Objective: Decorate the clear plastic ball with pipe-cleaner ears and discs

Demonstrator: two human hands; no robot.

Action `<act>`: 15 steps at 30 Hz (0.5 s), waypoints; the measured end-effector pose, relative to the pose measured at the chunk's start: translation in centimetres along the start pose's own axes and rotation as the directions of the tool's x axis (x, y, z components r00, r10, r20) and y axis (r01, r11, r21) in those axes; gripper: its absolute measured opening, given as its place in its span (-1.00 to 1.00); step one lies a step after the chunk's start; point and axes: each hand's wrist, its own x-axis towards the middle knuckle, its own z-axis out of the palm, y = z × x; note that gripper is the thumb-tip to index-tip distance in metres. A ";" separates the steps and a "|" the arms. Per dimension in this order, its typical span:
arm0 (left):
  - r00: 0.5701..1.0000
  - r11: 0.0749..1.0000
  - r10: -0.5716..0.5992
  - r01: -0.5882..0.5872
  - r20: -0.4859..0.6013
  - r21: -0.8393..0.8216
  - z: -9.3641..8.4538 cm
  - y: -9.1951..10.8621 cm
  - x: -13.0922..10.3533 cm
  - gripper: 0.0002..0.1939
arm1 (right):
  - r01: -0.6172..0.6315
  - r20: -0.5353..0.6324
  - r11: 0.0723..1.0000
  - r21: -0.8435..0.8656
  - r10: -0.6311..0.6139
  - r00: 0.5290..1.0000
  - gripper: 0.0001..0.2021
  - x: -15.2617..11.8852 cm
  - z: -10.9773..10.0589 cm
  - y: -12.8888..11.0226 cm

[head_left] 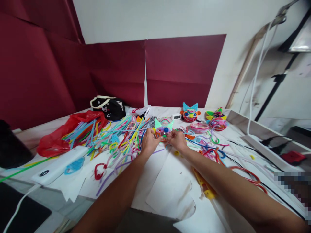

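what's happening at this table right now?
A person's left hand and right hand together hold a small pipe-cleaner face with mint ears over a white table. A heap of loose pipe cleaners lies to the left. Two finished-looking faces sit further back.

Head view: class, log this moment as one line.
left hand: holds pipe-cleaner mask | right hand: holds it too | left: pipe cleaners
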 end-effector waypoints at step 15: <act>0.995 0.974 0.073 -0.085 -0.064 -0.208 1.3 -1.0 0.4 -0.27 | -0.006 -0.012 1.000 0.009 0.007 1.000 -0.71 0.3 0.1 0.5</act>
